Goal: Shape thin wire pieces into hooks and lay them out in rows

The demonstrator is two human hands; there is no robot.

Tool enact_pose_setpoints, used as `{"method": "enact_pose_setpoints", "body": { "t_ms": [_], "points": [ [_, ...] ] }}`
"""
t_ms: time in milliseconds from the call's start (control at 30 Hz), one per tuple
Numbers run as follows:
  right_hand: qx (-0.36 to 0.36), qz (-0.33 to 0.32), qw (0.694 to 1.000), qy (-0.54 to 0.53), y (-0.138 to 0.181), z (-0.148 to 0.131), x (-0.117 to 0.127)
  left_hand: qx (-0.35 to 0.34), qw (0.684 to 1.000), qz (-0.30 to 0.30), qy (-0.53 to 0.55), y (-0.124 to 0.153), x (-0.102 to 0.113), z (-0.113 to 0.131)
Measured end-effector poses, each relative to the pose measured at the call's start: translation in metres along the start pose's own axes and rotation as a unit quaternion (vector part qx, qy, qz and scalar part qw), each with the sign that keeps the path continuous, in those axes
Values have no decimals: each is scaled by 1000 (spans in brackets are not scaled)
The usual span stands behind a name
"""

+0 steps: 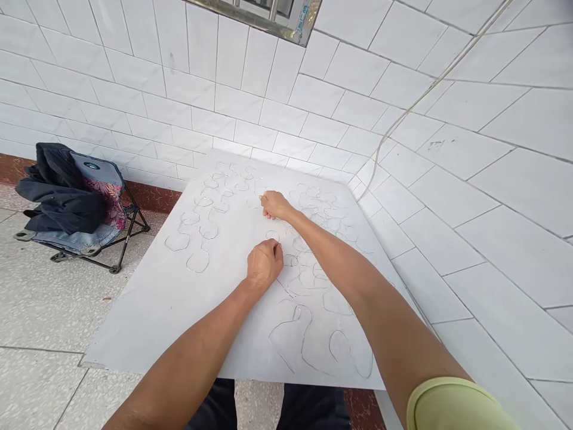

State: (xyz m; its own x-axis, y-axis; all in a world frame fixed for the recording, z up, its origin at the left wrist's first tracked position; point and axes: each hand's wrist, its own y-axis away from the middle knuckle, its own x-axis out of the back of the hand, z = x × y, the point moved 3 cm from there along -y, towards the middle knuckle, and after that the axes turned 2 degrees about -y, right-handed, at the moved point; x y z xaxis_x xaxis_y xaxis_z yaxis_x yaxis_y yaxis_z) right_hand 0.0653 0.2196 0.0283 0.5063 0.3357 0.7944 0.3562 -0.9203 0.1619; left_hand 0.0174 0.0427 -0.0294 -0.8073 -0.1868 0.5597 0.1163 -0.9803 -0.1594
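My left hand is closed over the middle of the white tabletop, pinching a thin wire whose dark end sticks out below the fingers. A small loop shows just above that hand. Farther away, my right hand is closed too, its fingertips pinched by a faint curve of thin wire. Wavy bent wires lie to the left of my hands. More bent wires overlap in a tangle under and beside my right forearm, and a larger curved wire rests near the front edge.
A folding chair with dark clothing on it stands on the speckled floor at left. White tiled walls border the table behind and at right. A pale cable runs down the corner, and a barred window is above.
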Motion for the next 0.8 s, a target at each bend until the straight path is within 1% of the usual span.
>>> {"method": "enact_pose_setpoints", "body": {
  "t_ms": [167, 333, 467, 800],
  "points": [
    [-3, -16, 1000, -15, -17, 5, -7, 5, 1000, -10, -20, -2, -3, 0],
    [2, -39, 999, -13, -36, -3, -13, 2, 999, -10, -31, -3, -5, -1],
    [4, -56, 998, 9, -50, -9, -16, -1, 999, -14, -39, -4, -7, -2],
    [-17, -62, 995, 79, -69, -12, -16, -4, 999, -20, -38, -4, -9, -2]
  ]
}}
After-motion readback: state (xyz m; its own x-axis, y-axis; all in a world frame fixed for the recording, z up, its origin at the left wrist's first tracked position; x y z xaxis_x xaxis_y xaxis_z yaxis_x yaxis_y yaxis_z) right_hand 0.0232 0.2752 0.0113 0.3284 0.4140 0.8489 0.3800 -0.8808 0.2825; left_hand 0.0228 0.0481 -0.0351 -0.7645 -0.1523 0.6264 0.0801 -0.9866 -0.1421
